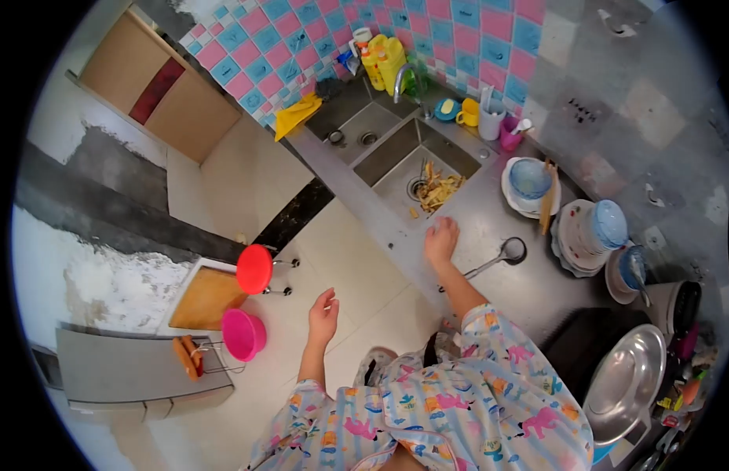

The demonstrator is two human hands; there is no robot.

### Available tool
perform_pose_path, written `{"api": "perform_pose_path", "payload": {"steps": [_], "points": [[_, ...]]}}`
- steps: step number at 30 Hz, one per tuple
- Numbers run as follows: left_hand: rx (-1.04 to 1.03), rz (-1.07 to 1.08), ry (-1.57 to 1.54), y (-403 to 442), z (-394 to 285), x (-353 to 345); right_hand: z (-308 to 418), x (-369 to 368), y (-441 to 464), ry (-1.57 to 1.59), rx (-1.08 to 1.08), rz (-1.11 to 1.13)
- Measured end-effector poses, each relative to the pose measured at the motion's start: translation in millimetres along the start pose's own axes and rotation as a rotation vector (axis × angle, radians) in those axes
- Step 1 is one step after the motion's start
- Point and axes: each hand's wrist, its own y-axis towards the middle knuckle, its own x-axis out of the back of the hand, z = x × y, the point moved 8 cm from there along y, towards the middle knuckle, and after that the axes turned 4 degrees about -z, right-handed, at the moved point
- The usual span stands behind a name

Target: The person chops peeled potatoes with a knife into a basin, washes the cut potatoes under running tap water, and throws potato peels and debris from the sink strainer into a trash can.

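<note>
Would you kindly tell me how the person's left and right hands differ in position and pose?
The right hand is at the steel counter beside the sink; the left hand is out above the floor. The right hand mostly shows its back, whereas the left hand is seen more side-on, fingers loosely bent. Both are bare and appear to hold nothing.

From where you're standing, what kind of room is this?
It looks like a kitchen, probably in a home. There's a metal sink with two basins, yellowish scraps that look like food peelings in one of them, and stacked dishes nearby.
</note>
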Motion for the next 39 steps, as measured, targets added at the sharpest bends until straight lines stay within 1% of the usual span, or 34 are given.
{"api": "perform_pose_path", "payload": {"steps": [3, 6, 9, 12, 13, 14, 17, 22, 23, 26, 27, 30, 31, 34, 35, 38, 39], "points": [[0.015, 0.038, 0.019, 36, 5, -7, -6, -17, 16, -0.237, -0.032, -0.07], [0.051, 0.077, -0.001, 77, 5, -15, -4, -31, 14, -0.378, 0.064, -0.021], [0.009, 0.123, -0.086, 129, 12, -33, -3, -42, 21, -0.478, 0.043, 0.016], [0.114, 0.305, -0.215, 193, -10, -69, 1, -46, 19, -0.53, 0.01, 0.024], [-0.051, 0.338, -0.255, 220, -21, -82, 2, -46, 19, -0.539, 0.008, 0.022], [-0.082, 0.397, -0.241, 239, -19, -90, 5, -47, 17, -0.543, 0.015, 0.036], [-0.2, 0.539, -0.185, 306, -61, -124, 7, -50, 25, -0.586, 0.02, 0.04], [-0.354, 0.728, 0.04, 365, -56, -204, 12, -48, 27, -0.61, -0.014, 0.058], [-0.367, 0.788, 0.121, 369, -53, -222, 11, -47, 28, -0.603, -0.019, 0.054], [-0.469, 0.88, 0.381, 367, -42, -275, 7, -45, 30, -0.6, -0.027, 0.055], [-0.522, 0.896, 0.437, 363, -37, -290, 10, -42, 32, -0.602, -0.029, 0.05], [-0.684, 1.031, 0.699, 347, -34, -332, 6, -39, 31, -0.561, -0.029, 0.028], [-0.771, 1.071, 0.77, 342, -33, -346, 10, -34, 33, -0.55, -0.03, -0.009], [-0.921, 1.074, 0.78, 338, -47, -368, 3, -37, 32, -0.532, -0.06, -0.01], [-0.919, 1.115, 0.903, 341, -47, -378, 2, -37, 31, -0.535, -0.071, -0.014], [-1.123, 1.196, 1.045, 352, -44, -402, -2, -43, 31, -0.534, -0.125, -0.036], [-1.19, 1.203, 1.011, 355, -42, -408, 0, -46, 30, -0.53, -0.208, -0.127]]}}
